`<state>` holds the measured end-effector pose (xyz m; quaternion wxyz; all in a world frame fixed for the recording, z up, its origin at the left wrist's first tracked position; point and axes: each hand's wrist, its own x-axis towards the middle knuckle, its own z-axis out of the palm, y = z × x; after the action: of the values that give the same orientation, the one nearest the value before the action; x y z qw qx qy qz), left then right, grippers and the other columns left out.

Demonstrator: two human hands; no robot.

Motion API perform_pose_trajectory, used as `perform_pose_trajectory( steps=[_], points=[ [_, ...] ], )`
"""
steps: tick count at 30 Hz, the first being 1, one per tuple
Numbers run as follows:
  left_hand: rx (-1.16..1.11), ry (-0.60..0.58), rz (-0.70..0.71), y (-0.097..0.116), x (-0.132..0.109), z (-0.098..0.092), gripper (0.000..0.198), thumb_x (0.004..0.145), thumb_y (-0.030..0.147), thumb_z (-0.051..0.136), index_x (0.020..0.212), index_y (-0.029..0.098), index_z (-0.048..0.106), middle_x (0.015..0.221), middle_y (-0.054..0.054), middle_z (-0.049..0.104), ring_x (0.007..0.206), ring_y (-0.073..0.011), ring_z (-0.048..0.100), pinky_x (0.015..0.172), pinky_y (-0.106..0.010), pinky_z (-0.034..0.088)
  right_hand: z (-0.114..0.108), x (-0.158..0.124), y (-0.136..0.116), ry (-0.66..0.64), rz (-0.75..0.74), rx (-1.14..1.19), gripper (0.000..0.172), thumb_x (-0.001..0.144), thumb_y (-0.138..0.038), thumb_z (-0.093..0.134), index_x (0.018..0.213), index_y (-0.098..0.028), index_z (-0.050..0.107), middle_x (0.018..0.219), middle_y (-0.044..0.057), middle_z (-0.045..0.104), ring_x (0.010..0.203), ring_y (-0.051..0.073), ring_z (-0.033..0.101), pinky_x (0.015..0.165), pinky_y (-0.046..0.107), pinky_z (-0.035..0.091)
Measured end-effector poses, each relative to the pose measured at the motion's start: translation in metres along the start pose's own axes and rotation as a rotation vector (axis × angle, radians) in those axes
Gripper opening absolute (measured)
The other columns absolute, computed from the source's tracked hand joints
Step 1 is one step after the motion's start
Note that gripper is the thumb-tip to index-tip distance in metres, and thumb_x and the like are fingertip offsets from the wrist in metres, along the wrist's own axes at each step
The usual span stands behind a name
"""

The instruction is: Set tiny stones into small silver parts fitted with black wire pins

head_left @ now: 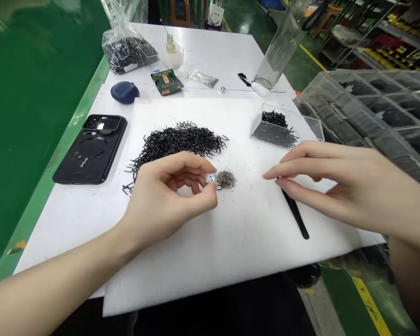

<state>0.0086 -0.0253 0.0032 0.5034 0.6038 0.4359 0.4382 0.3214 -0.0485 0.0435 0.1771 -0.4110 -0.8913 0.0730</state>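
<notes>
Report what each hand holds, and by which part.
Left hand: small clear piece, by opposite sides. Right hand: whether it grips the black tool cannot be told.

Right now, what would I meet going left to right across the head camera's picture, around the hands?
Phone, left hand, small clear piece it holds, heap of tiny bits, right hand holding a black tool.

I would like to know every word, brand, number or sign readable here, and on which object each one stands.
No text can be quoted with certainty.
Phone: pale lettering on its back, too blurred to read.
Green packet: pale lettering along the top, an orange label in the middle and red marks below, all too small to read.
White item at the back: a dark emblem; any lettering is too small.
</notes>
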Motion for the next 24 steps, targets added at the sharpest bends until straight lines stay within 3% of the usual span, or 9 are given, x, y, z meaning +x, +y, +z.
perform_pose_trajectory(
  steps=[3,6,14,19,22,24],
  points=[
    [-0.098,0.030,-0.055,0.001,0.001,-0.002,0.017,0.078,0.012,0.095,0.089,0.024,0.091,0.088,0.005,0.089,0.081,-0.0094,0.081,0.075,-0.013,0.066,0.017,0.030,-0.010,0.013,-0.103,0.126,0.021,0.118,-0.020,0.073,0.123,-0.026,0.092,0.105,0.005,0.083,0.085,0.020,0.079,0.074,0.034,0.062],
    [-0.154,0.073,-0.064,-0.001,0.002,-0.004,0.020,0.076,0.011,0.098,0.091,0.024,0.092,0.090,0.005,0.090,0.085,-0.0101,0.083,0.079,-0.013,0.067,0.038,0.055,-0.012,-0.023,-0.229,0.108,0.023,0.117,-0.017,0.072,0.112,-0.022,0.094,0.099,0.007,0.081,0.087,0.022,0.077,0.076,0.035,0.060],
    [-0.176,0.067,-0.042,-0.005,0.002,-0.002,0.015,0.080,0.014,0.094,0.093,0.021,0.091,0.086,0.003,0.087,0.080,-0.0107,0.080,0.077,-0.017,0.068,0.058,0.070,-0.011,-0.109,-0.225,0.081,0.022,0.105,-0.012,0.079,0.087,-0.022,0.085,0.087,0.005,0.079,0.085,0.024,0.072,0.071,0.036,0.054],
    [-0.226,0.050,-0.046,-0.006,0.002,-0.001,0.017,0.080,0.012,0.095,0.094,0.021,0.092,0.089,0.003,0.089,0.083,-0.0106,0.082,0.080,-0.016,0.070,0.049,0.077,-0.017,-0.088,-0.148,0.142,0.020,0.103,-0.013,0.073,0.088,-0.023,0.079,0.087,0.005,0.078,0.078,0.021,0.070,0.068,0.035,0.055],
    [-0.263,0.056,-0.068,-0.006,0.001,0.000,0.020,0.080,0.010,0.096,0.095,0.022,0.094,0.091,0.003,0.092,0.087,-0.0103,0.085,0.083,-0.015,0.070,0.031,0.077,-0.017,-0.063,0.017,0.216,0.014,0.110,-0.029,0.076,0.101,-0.027,0.086,0.092,0.004,0.081,0.072,0.019,0.068,0.059,0.034,0.052],
    [-0.278,0.076,-0.079,-0.005,0.001,0.000,0.021,0.079,0.009,0.097,0.095,0.023,0.095,0.092,0.004,0.093,0.088,-0.0099,0.086,0.084,-0.013,0.070,0.020,0.075,-0.014,-0.024,0.171,0.273,0.019,0.112,-0.046,0.079,0.104,-0.031,0.088,0.098,0.005,0.084,0.078,0.023,0.074,0.061,0.036,0.055]
  ],
)
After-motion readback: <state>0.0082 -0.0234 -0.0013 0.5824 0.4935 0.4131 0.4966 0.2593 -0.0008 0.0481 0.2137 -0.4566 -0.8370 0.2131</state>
